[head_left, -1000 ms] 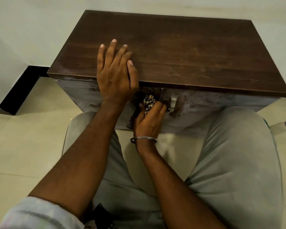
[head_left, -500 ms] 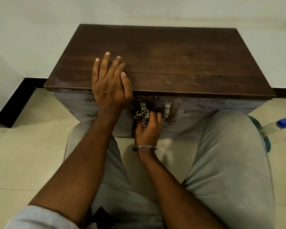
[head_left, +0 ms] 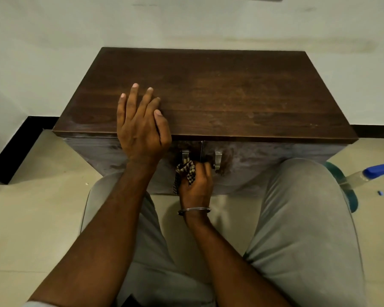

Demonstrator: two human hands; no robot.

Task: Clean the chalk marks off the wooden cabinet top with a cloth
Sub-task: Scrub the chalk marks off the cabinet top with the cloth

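A: What is the biggest thing here?
B: The dark wooden cabinet top (head_left: 220, 91), bare apart from faint pale smears near its front left edge. Below it, two doors (head_left: 264, 165) meet at a seam; both are shut, so I cannot tell what is inside.
A: And the hands?
B: The left hand (head_left: 140, 125) lies flat at the top's front edge, fingers extended and slightly spread. The right hand (head_left: 195, 185), lower down, is curled against the door fronts just under the two metal handles (head_left: 217, 159).
A: Where is the cloth?
B: The checked cloth (head_left: 186, 173) is bunched inside the right hand's closed fingers, poking out above them.
A: Any writing?
B: A bottle with a blue cap (head_left: 379, 170) lies on the floor at right; its label is unreadable.
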